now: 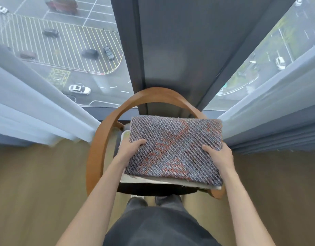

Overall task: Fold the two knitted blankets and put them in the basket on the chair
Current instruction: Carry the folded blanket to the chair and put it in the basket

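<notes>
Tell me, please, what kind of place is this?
Probably a room high up in a building: the window looks down on cars far below, curtains hang at both sides, and a wooden chair stands by it.

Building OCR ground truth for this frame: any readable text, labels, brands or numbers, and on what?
None readable.
On the folded blanket: woven pattern only, no label.
On the basket and chair: no markings seen.
The green sign by the road outside: too blurred to read.
The road paint: lines only.
</notes>
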